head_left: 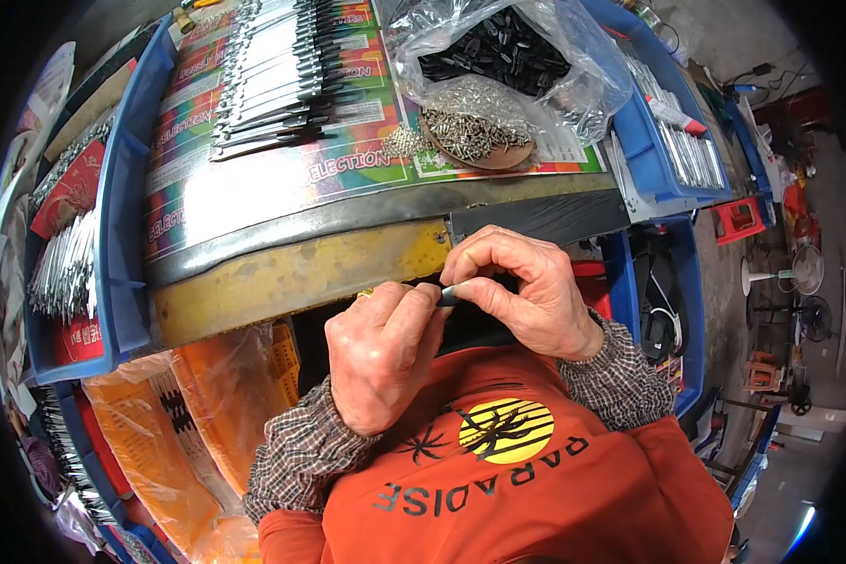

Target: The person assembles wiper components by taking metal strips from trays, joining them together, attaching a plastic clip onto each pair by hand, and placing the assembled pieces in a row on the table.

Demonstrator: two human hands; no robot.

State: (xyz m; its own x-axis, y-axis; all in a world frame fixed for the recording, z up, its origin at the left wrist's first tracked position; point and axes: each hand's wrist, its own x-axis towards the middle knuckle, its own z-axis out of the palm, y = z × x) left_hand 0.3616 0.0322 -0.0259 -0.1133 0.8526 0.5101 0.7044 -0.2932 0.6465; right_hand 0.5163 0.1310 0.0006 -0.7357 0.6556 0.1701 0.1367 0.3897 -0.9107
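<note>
Close to the table's front edge, my left hand (383, 343) and my right hand (524, 293) meet with fingertips pinched together. Between them is a small dark grey piece (448, 295), mostly covered by the fingers, so its full shape is hidden. Beyond the hands, a row of flat silver metal strips with black ends (271, 85) lies overlapped on the colourful printed table cover (244, 193). A clear plastic bag (587, 70) at the far side holds black plastic pieces (498, 52). In front of it, small metal pins or rivets (475, 122) are heaped on a round brown dish (512, 155).
A blue bin (133, 188) on the left carries thin metal pieces (69, 263); another blue bin (653, 160) at right holds silver strips. A yellowish front edge (301, 277) borders the table. Orange plastic-lined crates (141, 442) stand lower left, a red stool (741, 219) right.
</note>
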